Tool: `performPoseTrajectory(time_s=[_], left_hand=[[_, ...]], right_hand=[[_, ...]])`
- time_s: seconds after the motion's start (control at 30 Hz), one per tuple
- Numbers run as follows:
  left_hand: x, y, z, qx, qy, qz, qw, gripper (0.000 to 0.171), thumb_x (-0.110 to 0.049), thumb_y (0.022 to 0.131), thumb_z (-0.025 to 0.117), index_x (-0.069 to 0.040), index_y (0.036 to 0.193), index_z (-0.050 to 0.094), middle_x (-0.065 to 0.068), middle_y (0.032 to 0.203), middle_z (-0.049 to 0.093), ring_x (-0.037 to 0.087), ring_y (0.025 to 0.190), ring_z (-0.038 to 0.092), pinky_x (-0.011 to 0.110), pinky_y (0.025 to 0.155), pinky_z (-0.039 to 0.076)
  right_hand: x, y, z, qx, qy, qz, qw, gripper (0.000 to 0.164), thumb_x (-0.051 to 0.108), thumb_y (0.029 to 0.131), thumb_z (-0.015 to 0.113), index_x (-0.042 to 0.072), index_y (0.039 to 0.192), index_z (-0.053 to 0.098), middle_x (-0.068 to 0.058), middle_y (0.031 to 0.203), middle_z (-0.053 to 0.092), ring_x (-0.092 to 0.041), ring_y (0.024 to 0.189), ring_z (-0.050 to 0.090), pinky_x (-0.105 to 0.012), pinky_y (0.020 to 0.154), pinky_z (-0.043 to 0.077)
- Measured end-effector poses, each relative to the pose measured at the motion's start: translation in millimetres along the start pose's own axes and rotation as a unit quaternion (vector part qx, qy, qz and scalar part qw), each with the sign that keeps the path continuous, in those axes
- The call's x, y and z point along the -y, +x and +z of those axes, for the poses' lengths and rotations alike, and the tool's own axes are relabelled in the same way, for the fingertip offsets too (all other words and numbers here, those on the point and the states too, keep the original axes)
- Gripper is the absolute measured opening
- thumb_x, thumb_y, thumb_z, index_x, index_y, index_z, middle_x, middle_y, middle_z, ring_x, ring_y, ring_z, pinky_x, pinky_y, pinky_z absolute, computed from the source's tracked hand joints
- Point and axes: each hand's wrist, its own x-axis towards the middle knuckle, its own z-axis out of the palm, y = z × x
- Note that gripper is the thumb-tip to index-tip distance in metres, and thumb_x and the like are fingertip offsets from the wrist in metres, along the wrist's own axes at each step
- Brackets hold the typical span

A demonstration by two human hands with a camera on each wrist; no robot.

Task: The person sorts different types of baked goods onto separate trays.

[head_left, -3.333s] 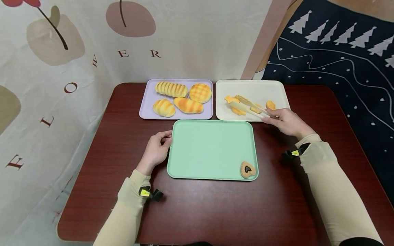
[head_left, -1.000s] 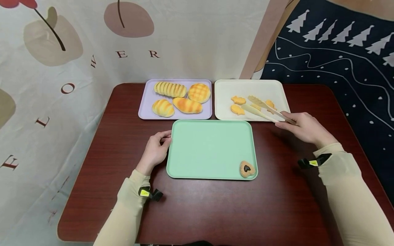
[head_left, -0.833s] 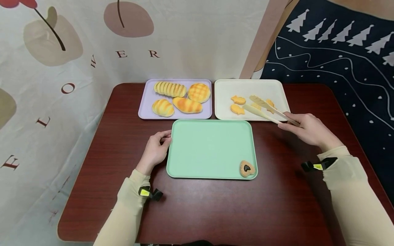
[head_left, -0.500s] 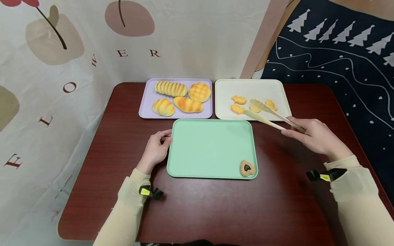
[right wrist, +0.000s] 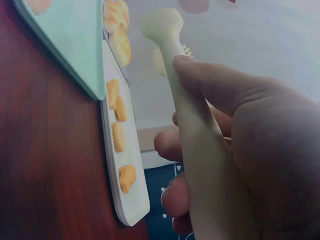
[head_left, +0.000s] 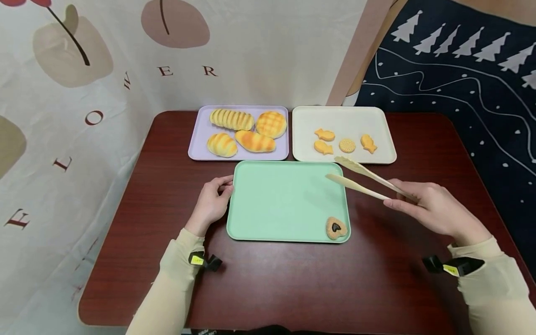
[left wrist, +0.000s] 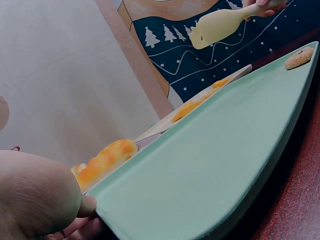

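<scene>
My right hand (head_left: 435,207) holds pale cream tongs (head_left: 356,186) to the right of the green tray (head_left: 289,200). Their two arms stand apart with nothing between them, and the tips overlap the tray's upper right corner in the head view. Thumb on one side and fingers on the other grip the tongs (right wrist: 200,150) in the right wrist view. At the green tray's left edge, my left hand (head_left: 211,200) pinches the rim, thumb (left wrist: 87,206) on the edge and fingers lower down. A heart-shaped cookie (head_left: 336,228) with a dark centre lies in the tray's lower right corner.
Behind stands a white tray (head_left: 301,125) bearing a round biscuit (head_left: 347,145) and several fish-shaped biscuits (head_left: 324,134). Beside it a lilac tray (head_left: 198,139) carries several bread pieces (head_left: 255,141). All rest on a dark red-brown table (head_left: 268,284) against a printed cloth backdrop (head_left: 259,56).
My right hand has drawn the tongs back from over the white tray's biscuits, toward me and the green tray. The tongs' arms now spread wider. My left hand stays at the rim.
</scene>
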Motion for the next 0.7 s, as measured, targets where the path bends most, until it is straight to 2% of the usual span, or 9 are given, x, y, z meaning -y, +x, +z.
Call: performPoseTrajectory(time_s=[0.17,0.4,0.7], left_hand=[[0.3,0.5,-0.1,0.002,0.003,0.0,1.0,0.035,-0.014,0.102,0.054,-0.005,0.135,0.058,0.011,0.119,0.063,0.025,0.104,0.06,0.041,0.086,0.05],[0.0,0.1,-0.6,-0.004,0.009,0.006,0.9999,0.035,-0.012,0.101,0.054,-0.004,0.134,0.059,0.011,0.119,0.063,0.025,0.104,0.061,0.041,0.087,0.049],[-0.3,0.8,0.8,0.001,0.008,0.007,0.9999,0.035,-0.012,0.101,0.054,-0.003,0.135,0.058,0.012,0.119,0.063,0.025,0.104,0.061,0.041,0.087,0.049]], right_hand=[[3,-12,8,0.011,0.009,0.01,1.0,0.035,0.039,0.09,0.072,0.03,0.123,0.066,0.013,0.07,0.053,-0.008,0.057,0.045,-0.024,0.046,0.036],[6,-24,17,0.049,0.011,0.007,0.999,0.048,0.044,0.093,0.065,0.018,0.134,0.061,0.012,0.072,0.053,-0.006,0.06,0.045,-0.023,0.048,0.038],[10,-40,24,0.077,0.005,0.013,0.997,0.05,0.048,0.093,0.063,0.02,0.134,0.061,0.015,0.067,0.051,-0.004,0.057,0.043,-0.022,0.047,0.037]])
